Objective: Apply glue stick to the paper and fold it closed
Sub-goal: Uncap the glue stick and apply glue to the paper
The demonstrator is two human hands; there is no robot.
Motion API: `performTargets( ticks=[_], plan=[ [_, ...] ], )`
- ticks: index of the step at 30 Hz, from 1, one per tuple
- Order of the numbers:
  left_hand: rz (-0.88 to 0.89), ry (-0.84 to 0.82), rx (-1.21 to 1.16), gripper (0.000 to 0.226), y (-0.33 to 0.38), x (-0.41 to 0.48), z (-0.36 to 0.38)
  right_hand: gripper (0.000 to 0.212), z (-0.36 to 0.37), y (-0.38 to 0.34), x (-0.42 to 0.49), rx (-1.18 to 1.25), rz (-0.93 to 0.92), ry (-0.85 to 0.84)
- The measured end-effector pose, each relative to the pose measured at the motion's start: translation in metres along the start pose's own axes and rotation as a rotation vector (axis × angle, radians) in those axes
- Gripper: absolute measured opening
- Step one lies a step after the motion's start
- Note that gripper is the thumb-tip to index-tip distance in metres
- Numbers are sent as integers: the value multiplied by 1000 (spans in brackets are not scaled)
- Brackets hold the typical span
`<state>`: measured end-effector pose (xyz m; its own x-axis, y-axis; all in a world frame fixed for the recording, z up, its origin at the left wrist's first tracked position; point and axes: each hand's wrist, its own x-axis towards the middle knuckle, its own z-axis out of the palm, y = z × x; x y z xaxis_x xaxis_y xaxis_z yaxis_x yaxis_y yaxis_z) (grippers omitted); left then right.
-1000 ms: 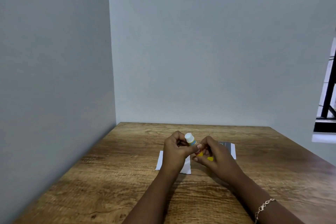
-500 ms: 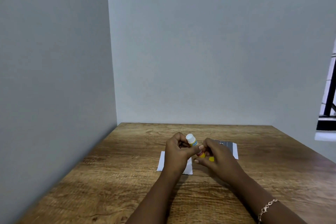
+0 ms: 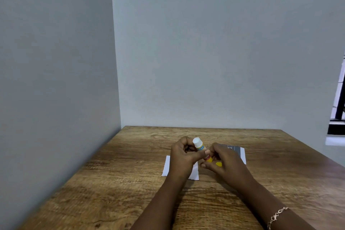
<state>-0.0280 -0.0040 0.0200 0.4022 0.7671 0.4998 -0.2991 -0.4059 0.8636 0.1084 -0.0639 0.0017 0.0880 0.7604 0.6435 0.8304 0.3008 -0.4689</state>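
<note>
Farthest left, a plain grey wall (image 3: 56, 80) meets the left edge of a wooden table (image 3: 112, 192), and the table's far edge butts against a second grey wall (image 3: 214, 52).

Around the middle of the surface, about midway between the left and right edges, lies a sheet of paper (image 3: 166, 166). It is flat and white at its left end, and both hands cover much of it.

The left hand (image 3: 183, 157) is raised just above the paper. Its fingers are curled in and its thumb is pressed across the barrel of the glue stick (image 3: 200, 147). The stick tilts with its white end uppermost and toward the far edge, and its yellow lower end points down to the right.

The right hand (image 3: 226, 163) is touching the left, its fingers curled round that lower end. A yellow patch (image 3: 218, 164) shows between those fingers. Whether it is part of the stick or a loose cap cannot be told.

Beyond the right hand, the paper's right end shows a dark grey area with a white border. A chain bracelet (image 3: 276, 216) sits on the right wrist. At the picture's right edge is a dark-framed window (image 3: 338, 117).
</note>
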Motion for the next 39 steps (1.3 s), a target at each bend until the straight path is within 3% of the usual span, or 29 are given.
performTargets(
  ticks=[6,14,21,26,31,37,39],
  plan=[
    [-15,-60,-9,18,0,-1,-1,20,-2,-1,1,74,1,-77],
    [-21,2,-24,40,-2,1,-1,34,-1,-3,0,19,13,-38],
    [-29,-43,-29,21,-3,2,-2,26,-4,-3,1,129,28,-101],
    [-24,38,-59,39,-1,2,-2,26,-4,-6,0,106,17,-58],
    [-20,27,-33,41,-3,3,0,32,0,-5,0,23,16,-41],
    [-28,17,-40,35,-4,3,-2,4,-2,-6,-1,117,17,-119],
    [-24,52,-53,38,-3,3,-2,4,-3,-9,-1,102,10,-110]
  ],
)
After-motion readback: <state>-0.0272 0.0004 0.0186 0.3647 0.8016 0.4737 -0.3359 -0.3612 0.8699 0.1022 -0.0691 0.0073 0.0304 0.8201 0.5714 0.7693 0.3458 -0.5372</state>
